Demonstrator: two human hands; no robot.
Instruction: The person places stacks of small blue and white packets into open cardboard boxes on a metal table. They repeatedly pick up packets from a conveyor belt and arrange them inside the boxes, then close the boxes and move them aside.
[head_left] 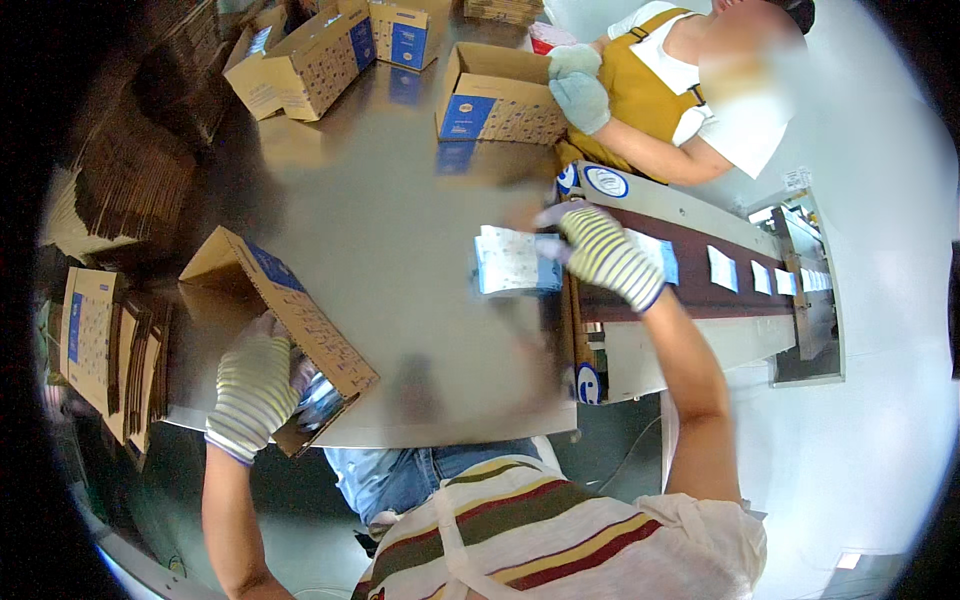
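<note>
My left hand (252, 385), in a striped knit glove, reaches into an open cardboard carton (318, 335) with a blue panel, standing at an angle near the table's front edge. Shiny silvery-blue packets (318, 402) lie inside, beside my thumb. The carton's shadow and blur hide most of those fingers. At the conveyor's near end my right hand (605, 255), in the same kind of glove, stretches over with thumb and fingers apart. Just left of its fingertips is a white and light-blue packet (508, 262) at the table's edge. Another packet (655, 257) lies on the belt behind that hand.
A dark red conveyor belt (695, 292) carries several packets from a wall opening at right. Flattened cartons (95, 345) stand stacked at left. Filled cartons (318, 75) are at the back. A co-worker in mustard overalls (635, 90) rests gloved hands on another carton (520, 115).
</note>
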